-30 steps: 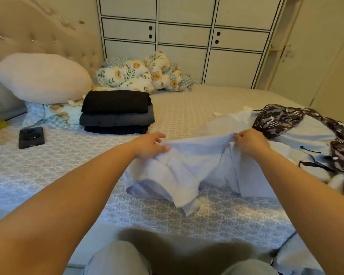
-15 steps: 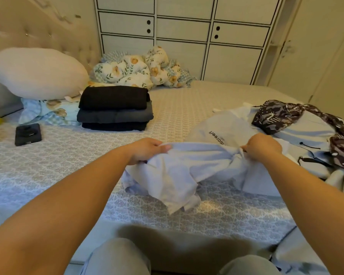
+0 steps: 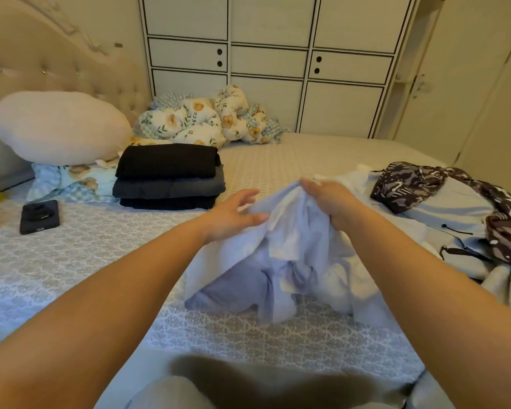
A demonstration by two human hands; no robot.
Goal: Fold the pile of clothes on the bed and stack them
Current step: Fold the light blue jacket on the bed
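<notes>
A crumpled pale blue garment point(image 3: 281, 261) hangs bunched above the patterned bed cover point(image 3: 86, 255). My right hand point(image 3: 331, 202) grips its gathered top and lifts it. My left hand point(image 3: 233, 214) has its fingers spread and touches the cloth's left side without holding it. A stack of folded dark clothes point(image 3: 168, 175) sits at the back left. The unfolded pile point(image 3: 455, 219), light blue pieces with a dark patterned garment point(image 3: 407, 184) on top, lies at the right.
A black phone point(image 3: 39, 216) lies on the bed at the left. A white pillow point(image 3: 59, 125) and a floral blanket bundle point(image 3: 201, 119) sit by the headboard. White wardrobe doors point(image 3: 266, 63) stand behind the bed.
My left hand let go of the garment and opened. My right hand gathered the cloth and raised it, so it now hangs bunched instead of stretched between both hands.
</notes>
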